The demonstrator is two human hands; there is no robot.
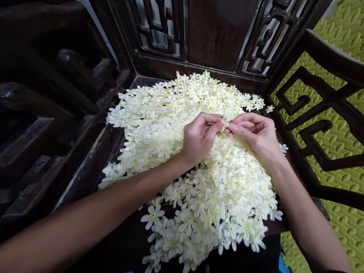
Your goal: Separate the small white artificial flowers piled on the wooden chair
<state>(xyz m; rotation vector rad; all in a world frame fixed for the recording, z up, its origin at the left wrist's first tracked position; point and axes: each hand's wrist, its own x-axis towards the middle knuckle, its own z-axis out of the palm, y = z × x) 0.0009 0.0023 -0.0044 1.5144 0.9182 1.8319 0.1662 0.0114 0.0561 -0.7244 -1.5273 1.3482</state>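
My left hand (200, 137) and my right hand (255, 133) meet above a wide heap of pale cream flowers (159, 125). Between their fingertips is a small cream flower (224, 122), pinched from both sides. The thumb and index finger of each hand are closed on it, and parts of the flower are covered by the fingers. Many blossoms below have several petals and a small dark dot at the centre. The heap spreads under both wrists and spills toward my lap.
The flowers lie on a dark wooden seat (115, 146) with a carved backrest (216, 34) behind. A carved armrest (327, 102) stands on the right, above a yellow-green textured mat (341, 34). Dark wooden furniture (42, 94) fills the left side. A single loose flower (269, 109) lies near the right edge.
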